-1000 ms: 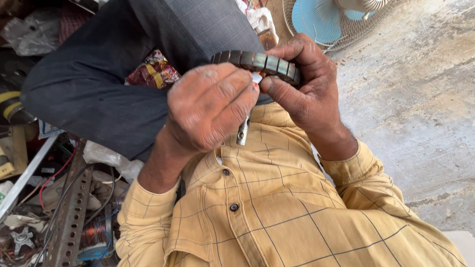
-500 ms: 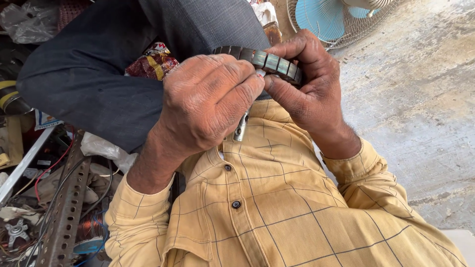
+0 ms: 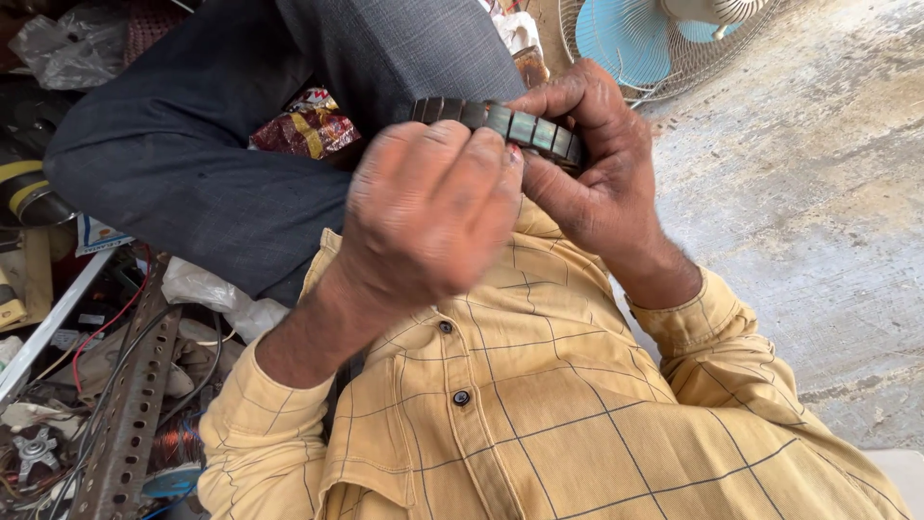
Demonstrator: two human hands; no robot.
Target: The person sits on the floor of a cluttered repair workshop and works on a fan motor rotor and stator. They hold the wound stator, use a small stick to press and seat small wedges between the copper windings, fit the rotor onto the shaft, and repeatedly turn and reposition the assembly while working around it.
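While both hands grip it, ribbed dark metal ring (image 3: 500, 123) curves w/ glossy segments.

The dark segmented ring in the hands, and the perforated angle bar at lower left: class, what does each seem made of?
Dark segmented ring: probably metal, with glossy, slightly greenish plates reflecting light. Perforated angle bar: likely steel, dull grey-brown with rusty patches around punched holes.

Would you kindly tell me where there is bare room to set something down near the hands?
The bare concrete floor lies open between the right hand, the sleeve and the fan. On the other side, the ground by the left hand is crowded with wires, a perforated metal strip and plastic bags.
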